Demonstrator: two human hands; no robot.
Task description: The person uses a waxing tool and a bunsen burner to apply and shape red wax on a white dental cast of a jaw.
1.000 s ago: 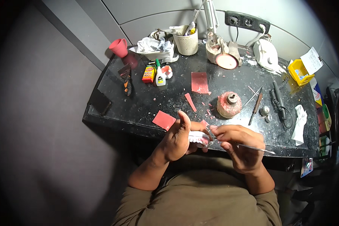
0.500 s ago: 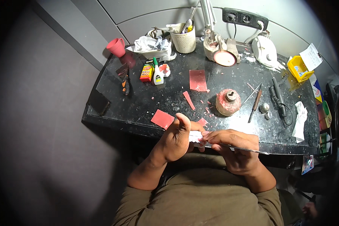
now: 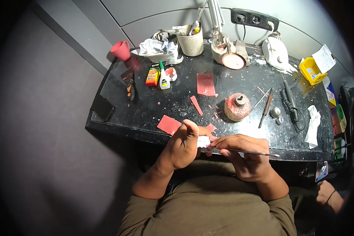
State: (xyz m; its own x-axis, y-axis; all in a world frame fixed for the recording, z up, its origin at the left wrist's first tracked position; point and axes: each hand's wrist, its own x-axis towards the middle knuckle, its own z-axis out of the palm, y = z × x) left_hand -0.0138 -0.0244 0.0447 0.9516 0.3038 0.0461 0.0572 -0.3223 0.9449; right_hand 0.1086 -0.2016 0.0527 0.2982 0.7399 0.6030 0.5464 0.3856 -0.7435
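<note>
My left hand point(image 3: 180, 146) is closed around a small white plaster dental cast point(image 3: 203, 142) with a little pink on it, thumb pointing up. Most of the cast is hidden by the fingers. My right hand point(image 3: 248, 151) grips a slim metal carving tool point(image 3: 260, 153); its working tip is hidden by the fingertips at the cast. Both hands are just over the bench's front edge. Beyond them lie pink wax sheets point(image 3: 169, 125), a wax strip point(image 3: 196, 105) and small pink scraps. A wax-spattered spirit burner point(image 3: 236, 108) stands past my right hand.
The black bench point(image 3: 145, 114) carries a brown-handled knife point(image 3: 266, 110), a corded handpiece point(image 3: 291, 104), a crumpled white cloth point(image 3: 313, 126), a glue bottle point(image 3: 165, 78) and a scraper point(image 3: 130, 88). A lamp point(image 3: 234, 61) stands behind. Another person's hand point(image 3: 327, 193) is at lower right.
The outer end of the carving tool has tipped slightly up in the picture. My left hand has hardly moved. The other person's hand has come further into view at lower right.
</note>
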